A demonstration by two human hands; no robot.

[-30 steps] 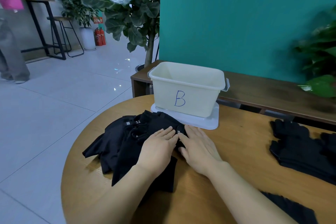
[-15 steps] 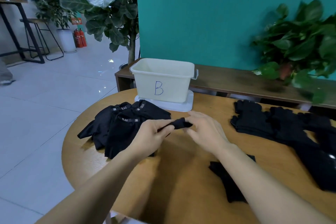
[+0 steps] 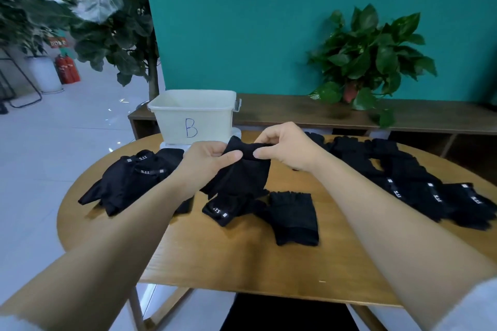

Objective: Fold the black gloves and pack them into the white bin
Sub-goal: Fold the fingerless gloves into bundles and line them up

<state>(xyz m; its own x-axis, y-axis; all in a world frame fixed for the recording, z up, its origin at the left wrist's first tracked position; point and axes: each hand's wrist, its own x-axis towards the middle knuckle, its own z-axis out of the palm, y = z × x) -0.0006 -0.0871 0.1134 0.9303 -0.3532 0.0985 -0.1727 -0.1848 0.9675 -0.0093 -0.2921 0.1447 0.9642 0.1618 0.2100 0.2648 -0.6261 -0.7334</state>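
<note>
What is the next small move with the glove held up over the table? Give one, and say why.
Probably lay the held glove down on the bare wood of the table and fold it. The left hand and the right hand pinch its top edge, and it hangs unfolded in the air, while the white bin behind shows no glove inside from this view.

A flat teal wall fills the background. Along its foot runs a low dark wooden bench bearing a leafy green potted plant. Left of the wall stands a tall broad-leaved tree plant over glossy pale floor tiles, with red fire extinguishers beyond.
</note>
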